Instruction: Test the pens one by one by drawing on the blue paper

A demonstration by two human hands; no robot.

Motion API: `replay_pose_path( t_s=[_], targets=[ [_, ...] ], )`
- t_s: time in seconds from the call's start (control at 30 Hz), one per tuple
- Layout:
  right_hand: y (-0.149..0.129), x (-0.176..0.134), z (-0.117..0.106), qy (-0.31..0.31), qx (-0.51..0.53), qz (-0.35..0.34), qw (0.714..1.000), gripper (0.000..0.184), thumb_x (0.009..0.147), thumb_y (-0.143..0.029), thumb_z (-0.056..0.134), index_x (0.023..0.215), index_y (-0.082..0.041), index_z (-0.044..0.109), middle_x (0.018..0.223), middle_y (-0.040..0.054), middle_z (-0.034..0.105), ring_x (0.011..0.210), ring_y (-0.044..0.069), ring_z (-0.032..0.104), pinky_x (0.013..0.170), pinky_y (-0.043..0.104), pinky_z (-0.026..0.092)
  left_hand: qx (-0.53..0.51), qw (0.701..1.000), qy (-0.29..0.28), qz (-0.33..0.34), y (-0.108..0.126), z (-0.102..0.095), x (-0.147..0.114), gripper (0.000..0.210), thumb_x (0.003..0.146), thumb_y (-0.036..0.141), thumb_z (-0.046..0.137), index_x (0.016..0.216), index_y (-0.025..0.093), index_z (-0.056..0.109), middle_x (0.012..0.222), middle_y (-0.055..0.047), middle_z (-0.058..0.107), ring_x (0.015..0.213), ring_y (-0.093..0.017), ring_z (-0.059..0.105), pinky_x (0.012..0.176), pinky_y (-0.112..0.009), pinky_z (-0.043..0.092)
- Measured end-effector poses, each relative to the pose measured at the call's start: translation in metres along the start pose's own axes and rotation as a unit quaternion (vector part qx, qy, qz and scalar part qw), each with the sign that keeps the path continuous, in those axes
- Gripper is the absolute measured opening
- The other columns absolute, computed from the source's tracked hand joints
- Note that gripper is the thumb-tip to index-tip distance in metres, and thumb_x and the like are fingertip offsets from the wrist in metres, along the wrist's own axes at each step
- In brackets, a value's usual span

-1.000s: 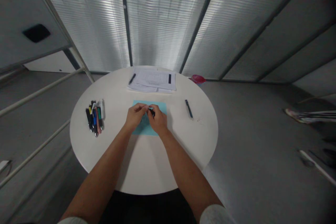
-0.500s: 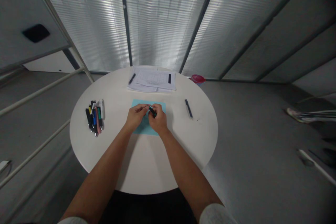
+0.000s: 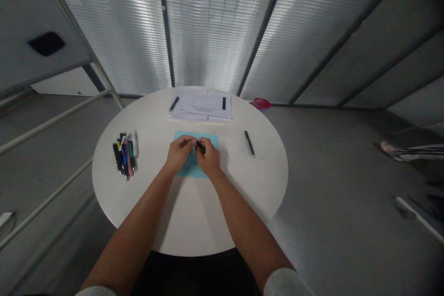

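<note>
Centrally, right hand (image 3: 210,158) grips a black object (image 3: 200,147); what left hand (image 3: 178,153) and red container (image 3: 262,103) hold is unclear.

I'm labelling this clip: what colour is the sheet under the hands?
The sheet is light blue; the head view, the only one, shows it.

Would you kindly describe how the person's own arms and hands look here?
The left hand and right hand are ungloved, with no wristwear visible. Both forearms are bare up to light grey sleeves at the bottom edge.
</note>
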State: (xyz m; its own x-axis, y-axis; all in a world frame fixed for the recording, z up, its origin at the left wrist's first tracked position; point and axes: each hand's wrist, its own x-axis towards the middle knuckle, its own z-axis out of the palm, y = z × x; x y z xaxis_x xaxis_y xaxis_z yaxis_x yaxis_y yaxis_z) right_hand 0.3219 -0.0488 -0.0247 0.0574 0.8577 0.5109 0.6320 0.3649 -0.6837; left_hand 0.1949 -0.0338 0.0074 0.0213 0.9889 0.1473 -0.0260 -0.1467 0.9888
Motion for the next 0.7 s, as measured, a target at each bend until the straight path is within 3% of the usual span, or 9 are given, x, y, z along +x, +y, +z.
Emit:
replay_pose_path(
  t_s=[0.17,0.33,0.53,0.7],
  targets=[
    [0.0,0.0,0.001,0.0,-0.012,-0.016,1.0,0.025,0.094,-0.032,0.042,0.113,-0.024,0.056,0.11,0.0044,0.068,0.098,0.019,0.065,0.083,0.032,0.051,-0.019,1.0,0.006,-0.012,0.001,0.0,0.0,0.024,0.071,0.035,0.07,0.083,0.015,0.069,0.065,0.0,0.06,0.056,-0.01,0.047,0.057,-0.024,0.038],
    [-0.005,0.001,-0.002,-0.005,-0.008,-0.016,1.0,0.024,0.093,-0.034,0.044,0.11,-0.023,0.058,0.104,0.0061,0.066,0.096,0.019,0.063,0.084,0.032,0.05,-0.014,1.0,0.003,0.001,-0.006,-0.001,0.002,0.026,0.076,0.04,0.067,0.078,0.015,0.068,0.059,0.002,0.054,0.056,-0.01,0.047,0.058,-0.024,0.038],
    [-0.002,0.0,-0.001,-0.004,0.027,-0.018,0.999,0.027,0.095,-0.039,0.041,0.106,-0.021,0.057,0.102,0.0066,0.065,0.095,0.018,0.061,0.085,0.032,0.05,-0.039,0.999,0.019,0.01,-0.01,0.0,0.003,0.025,0.075,0.036,0.069,0.09,0.016,0.066,0.064,0.003,0.057,0.055,-0.009,0.049,0.057,-0.023,0.04],
    [-0.001,0.001,0.001,0.006,0.041,-0.01,0.999,0.027,0.095,-0.04,0.042,0.105,-0.021,0.057,0.099,0.0064,0.064,0.093,0.018,0.061,0.085,0.032,0.049,-0.01,1.0,0.013,0.005,-0.009,-0.001,0.003,0.024,0.075,0.038,0.067,0.083,0.015,0.066,0.067,0.0,0.06,0.057,-0.01,0.049,0.058,-0.024,0.04]
  ],
)
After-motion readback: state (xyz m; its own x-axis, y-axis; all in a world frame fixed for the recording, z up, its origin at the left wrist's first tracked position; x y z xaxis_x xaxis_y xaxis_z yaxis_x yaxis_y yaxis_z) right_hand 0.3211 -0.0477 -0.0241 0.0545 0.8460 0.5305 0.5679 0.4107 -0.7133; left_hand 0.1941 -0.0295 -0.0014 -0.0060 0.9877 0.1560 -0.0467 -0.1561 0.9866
